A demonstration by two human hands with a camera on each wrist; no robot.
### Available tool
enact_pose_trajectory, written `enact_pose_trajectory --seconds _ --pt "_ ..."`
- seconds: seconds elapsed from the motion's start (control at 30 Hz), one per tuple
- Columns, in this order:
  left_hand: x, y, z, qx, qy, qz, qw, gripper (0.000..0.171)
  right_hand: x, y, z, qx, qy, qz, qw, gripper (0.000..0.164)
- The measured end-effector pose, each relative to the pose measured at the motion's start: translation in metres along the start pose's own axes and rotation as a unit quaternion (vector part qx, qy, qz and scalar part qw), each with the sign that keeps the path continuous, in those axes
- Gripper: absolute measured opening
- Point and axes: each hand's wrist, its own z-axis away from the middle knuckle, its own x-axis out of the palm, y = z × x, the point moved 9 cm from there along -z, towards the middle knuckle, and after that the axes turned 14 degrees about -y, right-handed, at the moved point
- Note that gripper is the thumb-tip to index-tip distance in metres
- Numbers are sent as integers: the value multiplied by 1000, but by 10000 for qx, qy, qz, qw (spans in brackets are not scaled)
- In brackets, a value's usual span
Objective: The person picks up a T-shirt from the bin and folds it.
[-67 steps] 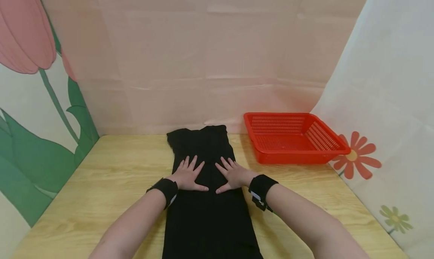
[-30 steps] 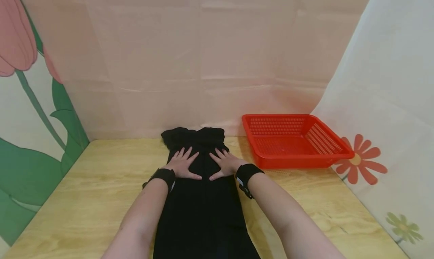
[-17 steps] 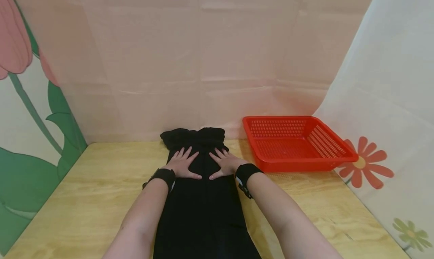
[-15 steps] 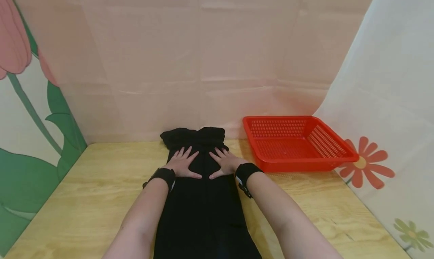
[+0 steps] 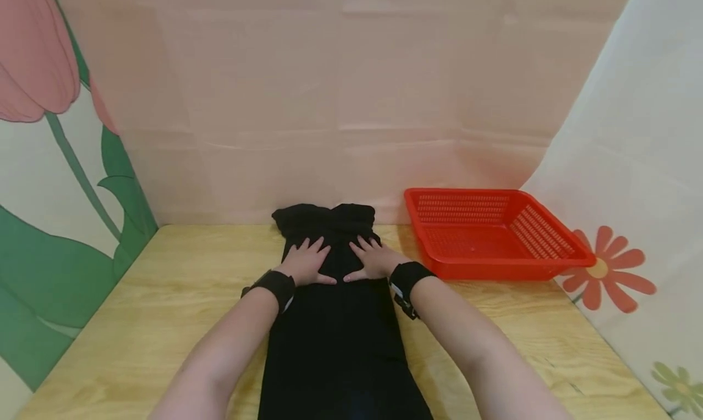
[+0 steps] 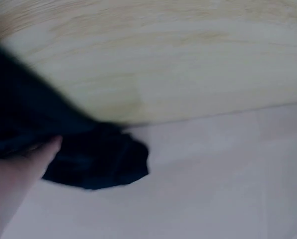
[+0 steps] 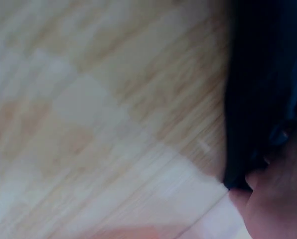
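A long black garment lies flat, running lengthwise away from me, its far end gathered and bunched against the backdrop. On its left half rests my left hand, fingers spread and pointing away. My right hand rests likewise on the right half, thumbs facing each other across a narrow gap. The left wrist view is blurred; it shows part of the left hand on the dark cloth near the bunched end. Fingers of the right hand show at the cloth's edge in the right wrist view.
A red plastic basket with slotted sides stands on the wooden table at the back right. A pinkish backdrop rises behind the table, and flower-printed sheets flank it.
Over the earlier frames both hands slid farther up the garment toward its bunched end. Since half a second ago the fingers have bent slightly, and the head view has swung a little left.
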Motion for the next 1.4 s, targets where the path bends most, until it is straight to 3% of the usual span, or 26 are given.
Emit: enact_pose_trajectory --seconds 0.23,0.43,0.63,0.9,1.1,1.4 --pt "-12 24 35 -158 338 -807 9960 73 -8 -27 36 -196 558 127 9982 97" --pt "-3 32 73 -198 265 -156 9993 61 11 -51 67 -432 448 -20 9981 98" --pt "26 44 92 -43 128 170 9998 70 39 -63 82 -560 427 -106 9975 103" --pt "51 44 97 -71 335 476 9983 75 48 -68 82 -597 515 -211 9967 102" --pt "51 39 88 -36 401 469 9981 75 49 -61 65 -458 234 -122 9986 106" --pt "49 29 70 -198 208 421 9987 77 42 -50 49 -401 139 -163 9990 105"
